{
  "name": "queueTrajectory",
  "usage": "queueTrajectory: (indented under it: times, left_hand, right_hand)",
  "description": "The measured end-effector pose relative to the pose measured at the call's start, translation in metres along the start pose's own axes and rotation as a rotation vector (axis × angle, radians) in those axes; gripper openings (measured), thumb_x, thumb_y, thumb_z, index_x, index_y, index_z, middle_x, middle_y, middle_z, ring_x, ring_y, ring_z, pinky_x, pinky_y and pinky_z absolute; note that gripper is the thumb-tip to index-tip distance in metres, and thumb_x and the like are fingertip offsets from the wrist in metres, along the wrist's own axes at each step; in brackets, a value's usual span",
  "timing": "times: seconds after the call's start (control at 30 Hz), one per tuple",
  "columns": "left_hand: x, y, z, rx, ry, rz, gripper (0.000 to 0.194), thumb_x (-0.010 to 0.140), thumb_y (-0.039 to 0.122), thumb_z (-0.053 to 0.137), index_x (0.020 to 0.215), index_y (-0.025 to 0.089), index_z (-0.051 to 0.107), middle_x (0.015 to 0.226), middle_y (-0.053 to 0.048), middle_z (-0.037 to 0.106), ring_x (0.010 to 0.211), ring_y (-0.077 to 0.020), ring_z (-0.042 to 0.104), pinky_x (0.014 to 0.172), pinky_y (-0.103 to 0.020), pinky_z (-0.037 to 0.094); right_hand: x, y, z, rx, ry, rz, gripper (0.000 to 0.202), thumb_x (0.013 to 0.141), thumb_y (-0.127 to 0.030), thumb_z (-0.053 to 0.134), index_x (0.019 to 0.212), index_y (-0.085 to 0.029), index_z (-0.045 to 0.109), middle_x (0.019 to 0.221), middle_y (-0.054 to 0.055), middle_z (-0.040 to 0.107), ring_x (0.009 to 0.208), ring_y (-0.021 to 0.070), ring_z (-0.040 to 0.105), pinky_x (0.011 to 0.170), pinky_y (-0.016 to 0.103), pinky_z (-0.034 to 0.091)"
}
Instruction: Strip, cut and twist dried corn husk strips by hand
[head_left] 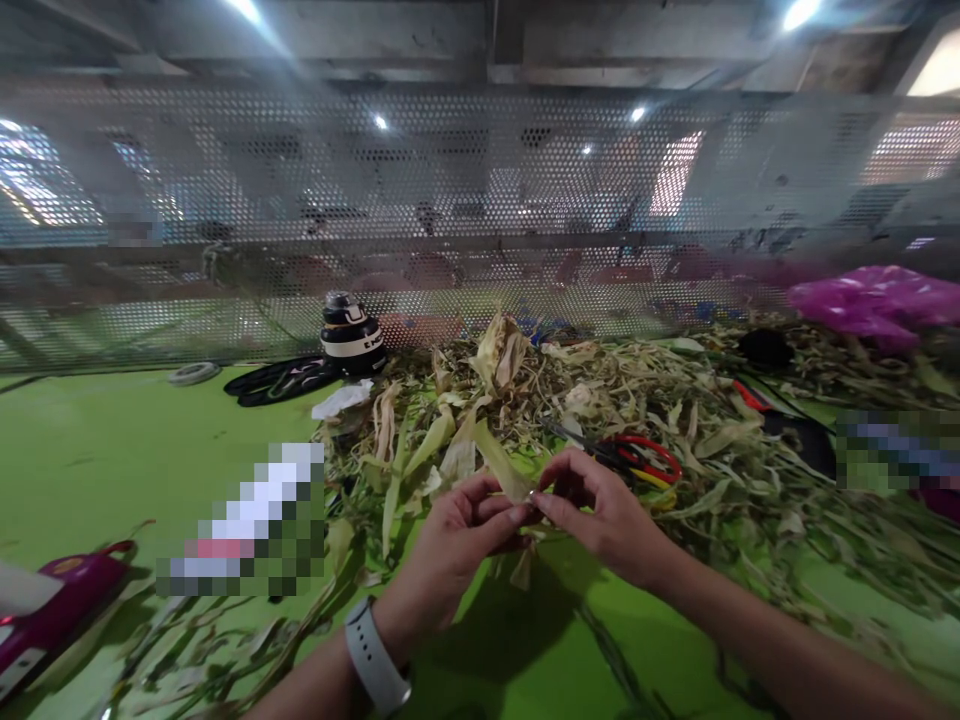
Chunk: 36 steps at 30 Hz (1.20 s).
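Note:
My left hand (466,530), with a pale watch strap (375,655) at its wrist, is closed in a pinch on the base of a pale, dry corn husk (501,462). The husk's broad part points up and away from me. From the other side, the fingertips of my right hand (592,510) meet the left ones at the same base. A tiny shiny spot shows between them, too small to name. Just beyond my right hand, scissors with red handles (651,452) lie on the pile of dry husks and leaves (600,385).
A black jug with a white band (352,338) stands at the back, beside a flat black item (281,380) and a white ring (193,373). A magenta tool (67,610) lies at lower left. A pink plastic bag (877,300) sits back right, before a perforated metal screen (480,200).

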<state>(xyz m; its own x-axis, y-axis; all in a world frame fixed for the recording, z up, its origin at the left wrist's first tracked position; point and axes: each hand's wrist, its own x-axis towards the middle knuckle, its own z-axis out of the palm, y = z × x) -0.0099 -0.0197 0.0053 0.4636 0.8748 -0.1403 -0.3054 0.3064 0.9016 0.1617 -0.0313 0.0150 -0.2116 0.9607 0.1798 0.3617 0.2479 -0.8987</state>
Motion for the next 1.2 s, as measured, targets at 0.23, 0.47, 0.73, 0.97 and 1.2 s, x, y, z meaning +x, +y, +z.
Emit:
queueTrajectory:
  times: [0.23,0.47,0.73,0.97,1.2]
  left_hand:
    - [-0.002,0.003,0.001,0.069,-0.009,0.074,0.017,0.069,0.019,0.073,0.084,0.015,0.065,0.082,-0.002,0.071,0.073,-0.0103,0.061,0.068,-0.019,0.047]
    - [-0.001,0.001,0.0,0.108,0.027,0.051,0.023,0.066,0.02,0.075,0.084,0.015,0.062,0.074,0.0,0.065,0.066,-0.0086,0.058,0.06,-0.018,0.044]
    - [-0.001,0.005,0.0,0.106,0.094,-0.015,0.026,0.065,0.023,0.075,0.083,0.016,0.057,0.073,0.002,0.061,0.066,-0.0088,0.057,0.056,-0.017,0.045]
    - [-0.004,0.009,0.0,0.069,0.085,-0.129,0.02,0.073,0.032,0.068,0.077,0.015,0.057,0.07,0.001,0.059,0.061,-0.0077,0.056,0.05,-0.017,0.045]
    - [-0.001,0.007,-0.003,-0.038,0.07,-0.13,0.021,0.069,0.029,0.072,0.075,0.015,0.058,0.073,0.0,0.062,0.066,-0.0092,0.057,0.051,-0.018,0.048]
  right_hand:
    - [-0.002,-0.006,-0.005,-0.137,-0.022,-0.013,0.019,0.082,-0.033,0.053,0.074,-0.018,0.044,0.063,-0.004,0.044,0.057,0.0095,0.04,0.05,0.021,0.031]
    - [0.0,-0.002,-0.004,-0.208,-0.137,-0.011,0.022,0.086,-0.034,0.046,0.071,-0.017,0.046,0.062,-0.004,0.042,0.057,0.0092,0.036,0.051,0.021,0.028]
    - [-0.001,0.006,-0.003,-0.121,-0.187,0.023,0.018,0.09,-0.03,0.04,0.078,-0.018,0.047,0.062,-0.005,0.039,0.055,0.0083,0.036,0.05,0.02,0.028]
    - [-0.002,0.003,-0.001,-0.233,-0.19,-0.12,0.016,0.092,-0.028,0.038,0.084,-0.019,0.048,0.07,-0.003,0.047,0.061,0.0104,0.041,0.057,0.022,0.033]
    - [-0.002,0.005,-0.002,-0.24,-0.184,-0.158,0.013,0.09,-0.025,0.041,0.084,-0.019,0.05,0.074,-0.001,0.054,0.064,0.0109,0.046,0.059,0.022,0.036]
